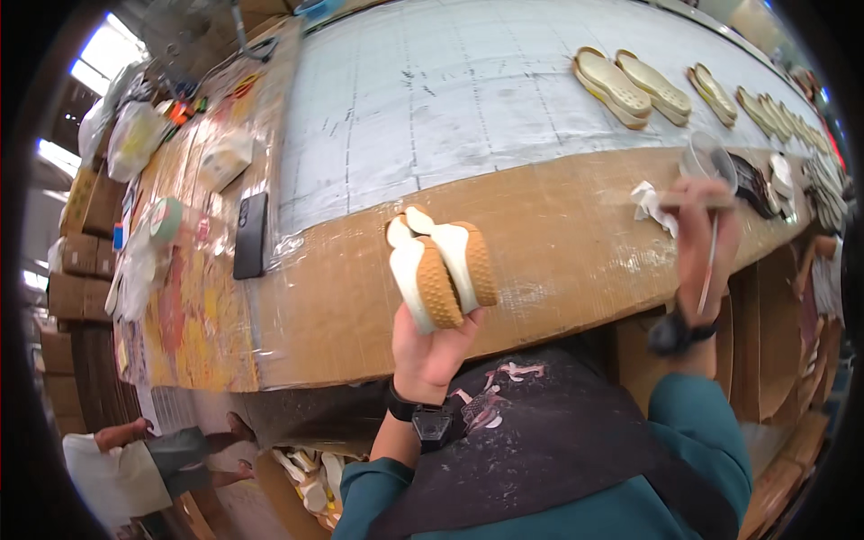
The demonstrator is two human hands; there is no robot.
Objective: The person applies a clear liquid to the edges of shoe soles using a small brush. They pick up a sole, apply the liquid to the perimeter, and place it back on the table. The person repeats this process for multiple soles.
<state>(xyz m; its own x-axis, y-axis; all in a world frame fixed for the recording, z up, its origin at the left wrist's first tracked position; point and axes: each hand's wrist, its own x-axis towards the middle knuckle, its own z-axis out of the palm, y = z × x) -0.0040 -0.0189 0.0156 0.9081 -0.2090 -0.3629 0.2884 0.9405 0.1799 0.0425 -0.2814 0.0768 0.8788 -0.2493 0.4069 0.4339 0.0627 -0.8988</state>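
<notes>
My left hand [430, 364] is closed around a pair of shoe soles [439, 274], held upright side by side above the table's near edge. They have cream-white sidewalls, and their tan bumpy undersides face right. On the right, my right hand [700, 236] is raised and partly blurred, its fingers closed on a thin pale stick [710, 261] that slants down past the wrist. The far end of the stick is too blurred to make out. Just beyond those fingers is a clear plastic cup [706, 157]; whether they touch it I cannot tell.
Cardboard [558, 261] covers the table's near strip. Several cream soles [621, 85] line the far right. A crumpled white tissue [652, 207] lies beside my right hand. At left are a black phone [251, 236] and a jar [171, 220]. Below, a box holds soles [310, 486]; a person [121, 472] stands lower left.
</notes>
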